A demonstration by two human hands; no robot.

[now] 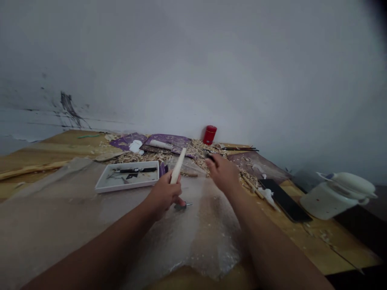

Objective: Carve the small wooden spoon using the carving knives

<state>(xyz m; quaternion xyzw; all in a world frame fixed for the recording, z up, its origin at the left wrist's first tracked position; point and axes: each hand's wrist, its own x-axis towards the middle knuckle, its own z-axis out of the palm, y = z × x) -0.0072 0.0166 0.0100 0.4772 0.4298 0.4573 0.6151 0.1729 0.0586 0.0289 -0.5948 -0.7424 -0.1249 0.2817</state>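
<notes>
Stick of pale wood [177,166] clamped upright in my left hand [165,195]

My left fingers wrap tightly around its lower end, and its top leans slightly right, above a plastic sheet [208,237]; a small dark-handled blade [180,206] sits just under that hand, though I cannot tell whether my little finger touches it; my right hand [220,174] is apart from the stick, fingers curled, with a small dark object [210,157] at the fingertips [211,162], and I cannot tell whether it is pinched; farther off lie a white tray [127,186] of tools, wood shavings [193,151], purple mats [167,141], a red canister [209,135], a black tablet [284,200] and a white lidded container [338,195].
</notes>
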